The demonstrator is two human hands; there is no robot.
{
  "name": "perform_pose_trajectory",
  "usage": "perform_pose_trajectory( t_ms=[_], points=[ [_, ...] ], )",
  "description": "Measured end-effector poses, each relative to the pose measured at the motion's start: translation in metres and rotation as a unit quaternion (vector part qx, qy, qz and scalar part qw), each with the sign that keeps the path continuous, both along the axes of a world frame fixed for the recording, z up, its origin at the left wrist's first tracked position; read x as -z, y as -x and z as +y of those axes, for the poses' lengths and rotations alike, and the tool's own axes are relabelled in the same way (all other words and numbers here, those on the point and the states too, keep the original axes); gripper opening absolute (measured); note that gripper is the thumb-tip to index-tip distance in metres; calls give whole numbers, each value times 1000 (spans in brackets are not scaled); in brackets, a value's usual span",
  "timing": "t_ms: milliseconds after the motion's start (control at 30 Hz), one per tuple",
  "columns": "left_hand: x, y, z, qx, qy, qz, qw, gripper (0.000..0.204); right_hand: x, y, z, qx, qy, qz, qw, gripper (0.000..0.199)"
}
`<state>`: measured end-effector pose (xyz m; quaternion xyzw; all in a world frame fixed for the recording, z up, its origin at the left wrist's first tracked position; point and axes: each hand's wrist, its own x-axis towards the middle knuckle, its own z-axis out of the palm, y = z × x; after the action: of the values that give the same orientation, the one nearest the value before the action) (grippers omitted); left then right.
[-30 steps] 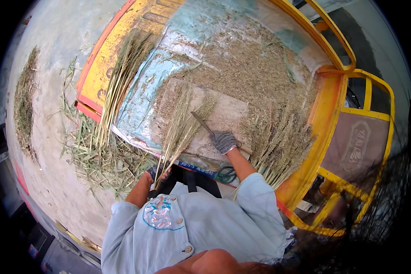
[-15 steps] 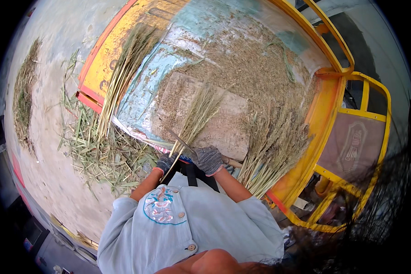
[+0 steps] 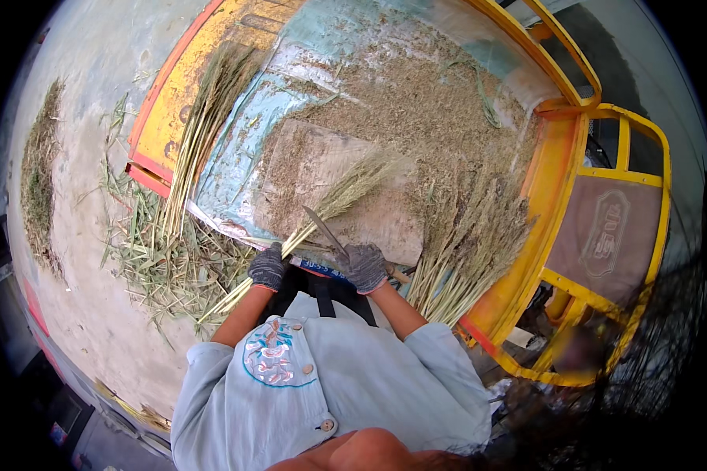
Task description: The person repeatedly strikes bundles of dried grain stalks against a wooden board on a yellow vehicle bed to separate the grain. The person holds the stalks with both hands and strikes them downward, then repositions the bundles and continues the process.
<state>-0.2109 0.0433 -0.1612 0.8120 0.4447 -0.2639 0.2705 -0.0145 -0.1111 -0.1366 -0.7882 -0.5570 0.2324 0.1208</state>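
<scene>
Mid-frame, the left hand, closed around stalks, is best held clear of the knife gripped by the right hand.

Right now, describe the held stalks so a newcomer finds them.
On the yellow cart, find the pale board. By its near-left corner, the left hand grips the stalks, reaching over the board. Unlike the bundles lying either side, they're held.

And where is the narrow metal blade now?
The blade is just left of centre in the head view, projecting from the grey-gloved right hand, and appears to cross the pale green stalk bundle.
</scene>
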Motion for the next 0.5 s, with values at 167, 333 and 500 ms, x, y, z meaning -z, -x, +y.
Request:
perform_pose_trajectory(
  t_ms=[167, 333, 500],
  points=[
    [31, 3, 19, 41, -96, 53, 993, 33, 2, 16, 37, -19, 90, 26, 995, 31],
    [33, -1, 34, 19, -37, 45, 998, 26, 69, -45, 26, -38, 145, -4, 989, 34],
    [39, -7, 35, -37, -26, 52, 998, 26, 52, -129, 17, 271, 187, -45, 943, 37]
  ],
)
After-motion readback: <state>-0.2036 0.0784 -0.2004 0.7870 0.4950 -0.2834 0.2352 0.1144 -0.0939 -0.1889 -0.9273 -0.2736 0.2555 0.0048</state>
